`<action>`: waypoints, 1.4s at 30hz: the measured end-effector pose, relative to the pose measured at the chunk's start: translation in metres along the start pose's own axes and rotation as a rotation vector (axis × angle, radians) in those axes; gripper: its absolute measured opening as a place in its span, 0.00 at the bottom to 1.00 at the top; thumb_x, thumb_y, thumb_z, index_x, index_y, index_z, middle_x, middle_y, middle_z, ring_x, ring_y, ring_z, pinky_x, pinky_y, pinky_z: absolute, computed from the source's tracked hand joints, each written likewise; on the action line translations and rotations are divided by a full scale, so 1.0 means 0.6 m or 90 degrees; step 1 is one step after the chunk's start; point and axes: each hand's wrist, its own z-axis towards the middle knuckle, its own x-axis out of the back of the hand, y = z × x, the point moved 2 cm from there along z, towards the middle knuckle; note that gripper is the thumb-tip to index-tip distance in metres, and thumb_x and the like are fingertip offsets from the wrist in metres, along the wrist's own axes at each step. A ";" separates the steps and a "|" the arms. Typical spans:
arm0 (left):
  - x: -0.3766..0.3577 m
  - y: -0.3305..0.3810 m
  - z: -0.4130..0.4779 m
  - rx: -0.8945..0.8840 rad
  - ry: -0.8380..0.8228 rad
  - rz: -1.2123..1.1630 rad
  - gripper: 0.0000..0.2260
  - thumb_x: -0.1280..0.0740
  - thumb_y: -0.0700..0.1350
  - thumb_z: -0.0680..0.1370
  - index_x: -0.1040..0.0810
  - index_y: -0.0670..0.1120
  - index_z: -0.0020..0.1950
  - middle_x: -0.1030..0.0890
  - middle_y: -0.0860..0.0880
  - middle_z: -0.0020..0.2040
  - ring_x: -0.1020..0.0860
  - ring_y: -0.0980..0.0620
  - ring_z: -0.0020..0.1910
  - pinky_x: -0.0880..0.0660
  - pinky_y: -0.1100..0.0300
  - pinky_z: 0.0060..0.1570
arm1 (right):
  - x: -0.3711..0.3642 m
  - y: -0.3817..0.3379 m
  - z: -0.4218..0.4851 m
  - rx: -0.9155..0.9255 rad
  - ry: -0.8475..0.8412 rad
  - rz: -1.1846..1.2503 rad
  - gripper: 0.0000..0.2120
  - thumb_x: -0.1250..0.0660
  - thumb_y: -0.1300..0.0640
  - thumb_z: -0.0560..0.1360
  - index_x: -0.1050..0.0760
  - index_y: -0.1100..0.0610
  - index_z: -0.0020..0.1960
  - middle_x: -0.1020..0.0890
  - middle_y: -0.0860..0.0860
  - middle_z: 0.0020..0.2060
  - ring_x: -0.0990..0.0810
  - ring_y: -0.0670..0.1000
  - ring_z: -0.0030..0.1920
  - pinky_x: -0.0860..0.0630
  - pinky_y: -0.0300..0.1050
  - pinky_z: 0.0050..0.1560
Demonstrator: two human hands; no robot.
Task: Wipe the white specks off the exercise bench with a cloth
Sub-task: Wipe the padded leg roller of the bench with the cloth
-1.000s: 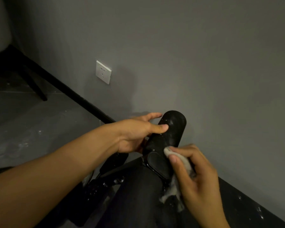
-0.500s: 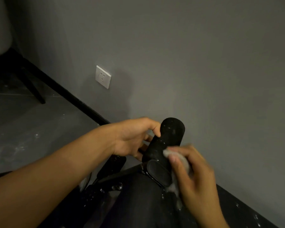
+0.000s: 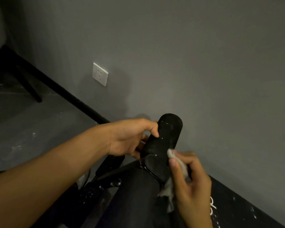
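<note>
Dim, murky light; right hand [image 3: 190, 183] motion-blurred

We log the exercise bench's black foam roller pad [image 3: 164, 137]: cylindrical, tilted, rounded end uppermost. White specks [image 3: 167, 123] are scattered over its upper face, more near its lower end. The cloth [image 3: 179, 165], pale grey and crumpled in the right hand [image 3: 191, 183], touches the pad's lower right edge; its loose tail hangs below the pad.

left hand [image 3: 130, 137] grips bench pad [image 3: 166, 135] | right hand [image 3: 192, 183] holds cloth [image 3: 171, 153] against it
</note>
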 end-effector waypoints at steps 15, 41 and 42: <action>-0.015 -0.005 0.006 -0.050 0.073 0.025 0.30 0.33 0.45 0.65 0.25 0.51 0.69 0.21 0.39 0.63 0.23 0.43 0.58 0.27 0.46 0.55 | -0.004 -0.006 -0.006 0.070 0.000 -0.044 0.03 0.31 0.59 0.79 0.19 0.56 0.50 0.17 0.47 0.46 0.16 0.49 0.48 0.23 0.39 0.49; -0.006 -0.001 -0.011 0.010 0.052 -0.084 0.21 0.40 0.46 0.75 0.27 0.54 0.69 0.22 0.41 0.59 0.21 0.42 0.54 0.21 0.49 0.48 | -0.007 -0.042 0.113 0.059 -0.139 -0.236 0.04 0.33 0.56 0.81 0.20 0.50 0.49 0.18 0.43 0.44 0.19 0.44 0.46 0.27 0.30 0.43; -0.012 -0.008 -0.007 0.026 0.034 -0.099 0.20 0.40 0.47 0.73 0.26 0.50 0.65 0.22 0.41 0.56 0.21 0.44 0.51 0.23 0.51 0.48 | -0.006 -0.047 0.093 0.064 -0.148 -0.209 0.04 0.32 0.55 0.80 0.19 0.49 0.49 0.18 0.43 0.44 0.19 0.45 0.46 0.26 0.33 0.43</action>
